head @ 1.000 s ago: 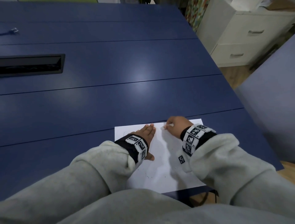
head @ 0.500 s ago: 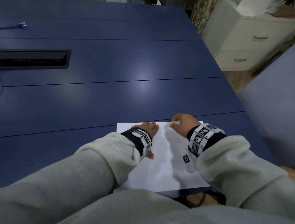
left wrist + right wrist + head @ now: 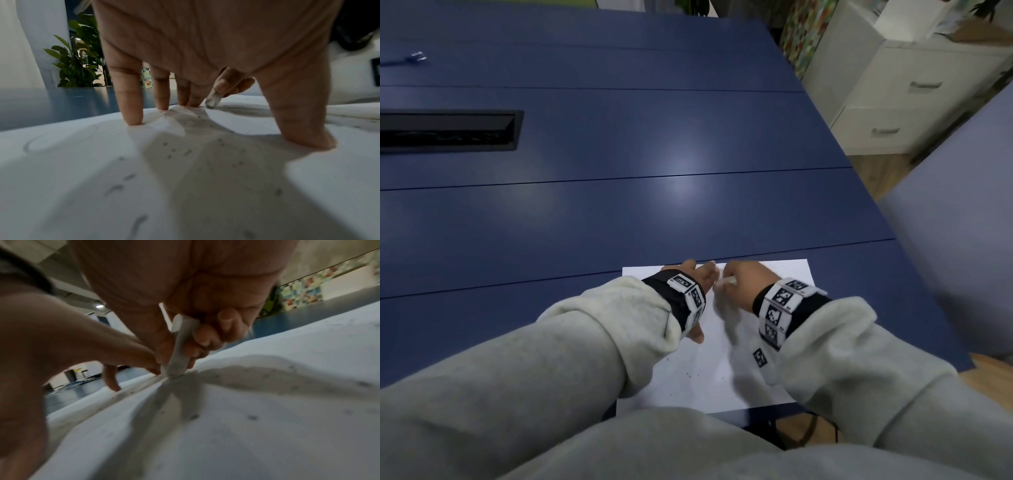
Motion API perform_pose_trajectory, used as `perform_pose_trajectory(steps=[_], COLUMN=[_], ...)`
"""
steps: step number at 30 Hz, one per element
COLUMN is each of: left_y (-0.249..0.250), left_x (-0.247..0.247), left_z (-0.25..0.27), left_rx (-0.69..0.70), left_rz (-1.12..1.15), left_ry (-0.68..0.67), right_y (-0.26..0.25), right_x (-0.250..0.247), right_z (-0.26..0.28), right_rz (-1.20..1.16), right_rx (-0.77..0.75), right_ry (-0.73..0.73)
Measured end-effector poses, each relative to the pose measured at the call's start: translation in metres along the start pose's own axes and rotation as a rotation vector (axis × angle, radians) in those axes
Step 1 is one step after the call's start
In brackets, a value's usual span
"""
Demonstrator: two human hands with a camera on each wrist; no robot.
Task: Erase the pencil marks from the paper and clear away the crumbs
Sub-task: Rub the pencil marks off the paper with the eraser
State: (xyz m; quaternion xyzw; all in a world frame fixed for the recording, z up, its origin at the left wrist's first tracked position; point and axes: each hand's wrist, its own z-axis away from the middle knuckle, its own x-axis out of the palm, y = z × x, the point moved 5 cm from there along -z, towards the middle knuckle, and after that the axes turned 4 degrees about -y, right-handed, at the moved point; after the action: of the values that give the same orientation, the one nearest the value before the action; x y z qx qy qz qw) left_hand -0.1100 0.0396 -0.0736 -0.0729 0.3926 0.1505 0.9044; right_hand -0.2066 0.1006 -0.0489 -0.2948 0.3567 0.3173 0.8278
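Note:
A white sheet of paper [image 3: 709,370] lies at the near edge of the blue table [image 3: 619,192]. My left hand [image 3: 697,284] presses flat on its upper part with straight fingers [image 3: 131,104]. My right hand [image 3: 739,281] grips a white eraser [image 3: 180,350], its grey tip [image 3: 212,100] touching the paper right beside the left fingertips. A faint pencil loop [image 3: 59,138] remains left of my left hand. Dark eraser crumbs [image 3: 688,371] lie scattered over the sheet [image 3: 267,418].
A black cable slot [image 3: 448,130] is set into the table at the far left. A small metal clip [image 3: 417,56] lies at the far left corner. White drawers [image 3: 914,92] stand beyond the table's right edge, and a grey chair back [image 3: 955,260] is at the right.
My right hand with the eraser has slid left across the top of the paper, close up against my left fingertips. The left hand stays pressed on the sheet.

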Motion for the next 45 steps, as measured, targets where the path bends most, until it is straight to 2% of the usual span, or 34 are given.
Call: perform_pose_trajectory(steps=[2, 6, 10, 12, 16, 21, 26, 31, 36, 41, 45], left_y=[-0.001, 0.001, 0.002, 0.002, 0.003, 0.002, 0.002, 0.002, 0.002, 0.002, 0.002], left_x=[0.001, -0.002, -0.006, -0.007, -0.008, -0.007, -0.008, -0.010, -0.010, -0.008, -0.007], left_z=[-0.001, 0.000, 0.002, 0.002, 0.003, 0.003, 0.004, 0.006, 0.006, 0.004, 0.004], left_rx=[0.004, -0.005, 0.006, 0.005, -0.006, 0.020, 0.022, 0.025, 0.034, 0.034, 0.043], left_rz=[0.000, -0.018, -0.013, -0.030, -0.035, -0.033, -0.027, -0.027, -0.011, -0.025, -0.018], left_ry=[0.007, -0.008, 0.019, 0.029, 0.005, 0.038, 0.021, 0.021, 0.033, 0.035, 0.039], right_y=[-0.008, 0.007, -0.008, -0.007, 0.016, -0.001, 0.023, 0.010, 0.033, 0.019, 0.041], right_x=[0.004, -0.007, 0.007, 0.007, -0.010, 0.009, -0.004, 0.014, -0.005, 0.014, -0.004], right_z=[0.003, -0.001, 0.009, 0.011, 0.003, 0.010, 0.007, 0.014, 0.006, 0.007, 0.000], right_rz=[0.023, -0.072, 0.075, 0.062, -0.098, 0.003, -0.120, -0.076, -0.164, -0.123, -0.206], right_rx=[-0.032, 0.056, -0.016, -0.022, 0.090, -0.013, 0.072, -0.018, 0.088, 0.013, 0.126], right_ry=[-0.032, 0.062, -0.045, -0.053, 0.069, -0.089, 0.041, -0.051, 0.075, -0.030, 0.087])
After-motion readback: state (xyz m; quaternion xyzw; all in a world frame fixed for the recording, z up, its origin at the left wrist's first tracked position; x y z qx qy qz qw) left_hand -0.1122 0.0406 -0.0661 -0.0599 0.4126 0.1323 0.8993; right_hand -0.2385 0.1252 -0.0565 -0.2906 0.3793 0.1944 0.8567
